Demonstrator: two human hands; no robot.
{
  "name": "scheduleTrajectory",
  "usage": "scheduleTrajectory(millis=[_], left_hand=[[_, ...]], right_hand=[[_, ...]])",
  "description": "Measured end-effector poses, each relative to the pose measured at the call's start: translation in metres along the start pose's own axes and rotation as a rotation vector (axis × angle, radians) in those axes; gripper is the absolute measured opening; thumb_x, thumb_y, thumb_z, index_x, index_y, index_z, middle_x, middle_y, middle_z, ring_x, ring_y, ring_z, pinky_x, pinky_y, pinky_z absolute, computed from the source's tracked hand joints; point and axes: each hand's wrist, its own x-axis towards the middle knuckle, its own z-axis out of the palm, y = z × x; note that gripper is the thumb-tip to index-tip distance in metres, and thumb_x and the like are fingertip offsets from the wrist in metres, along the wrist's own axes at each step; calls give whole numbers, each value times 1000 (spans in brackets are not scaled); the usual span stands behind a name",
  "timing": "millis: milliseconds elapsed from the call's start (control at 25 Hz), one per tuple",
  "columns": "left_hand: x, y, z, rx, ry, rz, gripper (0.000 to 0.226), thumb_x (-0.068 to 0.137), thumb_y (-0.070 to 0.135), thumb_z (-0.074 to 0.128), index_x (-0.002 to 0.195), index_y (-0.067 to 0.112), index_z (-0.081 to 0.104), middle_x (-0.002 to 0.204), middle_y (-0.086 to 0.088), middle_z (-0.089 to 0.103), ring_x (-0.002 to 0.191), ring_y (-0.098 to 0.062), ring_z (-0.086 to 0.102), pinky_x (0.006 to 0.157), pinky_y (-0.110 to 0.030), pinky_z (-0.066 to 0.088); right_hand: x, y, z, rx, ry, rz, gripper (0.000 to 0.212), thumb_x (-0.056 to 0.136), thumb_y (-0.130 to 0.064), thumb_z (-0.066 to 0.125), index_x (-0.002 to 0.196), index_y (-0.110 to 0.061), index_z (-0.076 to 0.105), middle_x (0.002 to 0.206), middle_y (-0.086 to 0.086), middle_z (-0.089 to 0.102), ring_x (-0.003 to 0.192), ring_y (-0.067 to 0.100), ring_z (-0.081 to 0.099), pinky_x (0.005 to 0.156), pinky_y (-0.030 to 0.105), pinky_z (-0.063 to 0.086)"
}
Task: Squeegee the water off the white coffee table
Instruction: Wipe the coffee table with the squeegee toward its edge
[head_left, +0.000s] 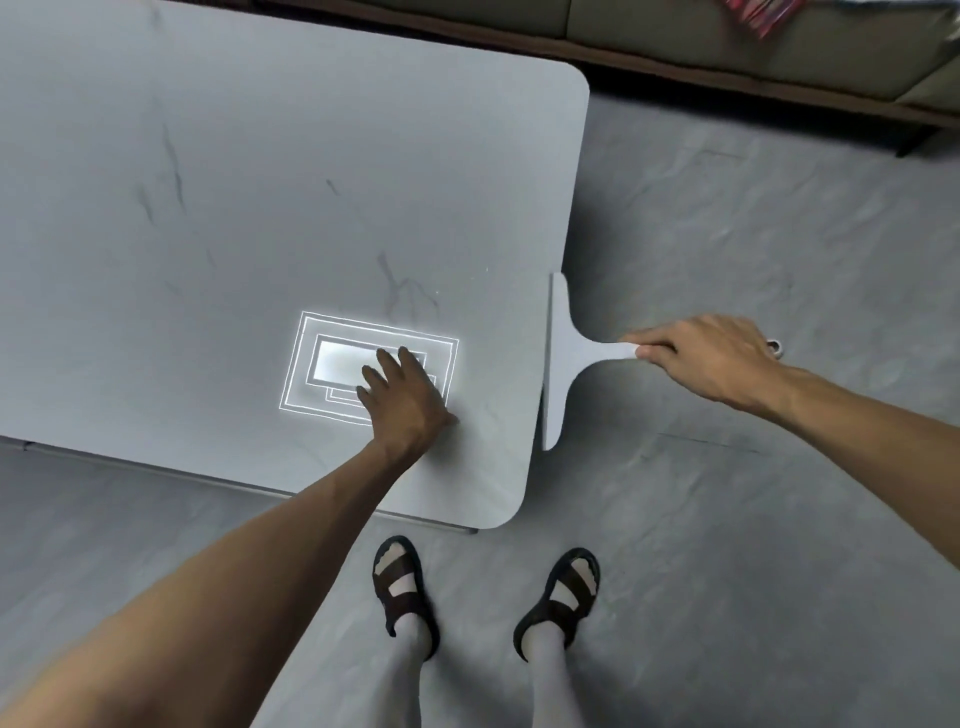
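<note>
The white coffee table (260, 208) has a smooth, flat top with thin grey lines like marble and round corners. Its far and left parts are cut off. The white T-shaped squeegee (563, 358) is flat and looks like plastic. Its long blade runs along the table's right edge, just beside it and over the grey floor (753, 519). I cannot tell if the blade touches the edge.

The right hand (711, 358) grips the thin handle, with its fingers curled around it and hiding the end. A small shiny thing by that wrist is too little to make out.

The left hand (402, 395) lies flat on the table with straight fingers a little apart. It covers part of a bright square shine (332, 364) on the top. Water is hard to see, apart from a few tiny glints near the blade.

Below are two black sandals (402, 587) over pale socks. A greenish sofa (675, 47) and a red cloth (758, 18) are cut off at the top.
</note>
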Motion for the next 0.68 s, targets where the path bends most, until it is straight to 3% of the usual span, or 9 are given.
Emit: scheduleTrajectory(millis=[160, 280, 360, 480, 600, 680], left_hand=[[20, 4, 3, 180, -2, -7, 136, 50, 49, 85, 152, 10, 4, 156, -30, 4, 139, -60, 9, 110, -67, 11], [35, -5, 4, 131, -88, -231, 158, 38, 62, 86, 151, 11, -12, 156, -32, -11, 139, -60, -2, 111, -67, 1], [39, -12, 7, 85, -111, -299, 162, 37, 69, 84, 151, 8, -14, 156, -32, -13, 140, -59, -3, 113, -64, 5], [41, -14, 7, 109, -99, -237, 161, 39, 73, 81, 150, 1, -11, 154, -37, -7, 138, -63, 4, 113, -61, 17], [42, -13, 2, 114, -137, -232, 160, 41, 73, 80, 150, -1, -12, 154, -38, -6, 137, -64, 5, 113, -60, 19], [42, -13, -1, 118, -152, -218, 160, 42, 74, 79, 149, -2, -13, 153, -39, -5, 137, -64, 6, 113, -60, 19]], right_hand=[[-17, 23, -19, -9, 72, 76, 30, 95, -46, 40, 118, -52, 59, 100, -2, 73, 86, 30, 65, 63, 32, 39], [17, -1, -40, 211, 67, 102, 28, 99, -36, 38, 116, -37, 60, 98, 7, 69, 85, 36, 62, 68, 36, 45], [59, -37, -53, 456, 76, 161, 25, 98, -31, 34, 109, -30, 56, 108, 15, 65, 87, 34, 59, 75, 35, 44], [124, -91, -68, 754, 143, 326, 27, 95, -26, 30, 110, -25, 52, 114, 15, 63, 86, 27, 56, 72, 30, 40], [167, -132, -73, 705, 123, 326, 14, 97, -14, 32, 107, -15, 42, 131, 20, 54, 104, 22, 53, 80, 29, 36], [171, -150, -66, 601, 88, 310, 28, 96, -10, 32, 122, -8, 44, 134, 21, 49, 115, 32, 51, 84, 32, 40]])
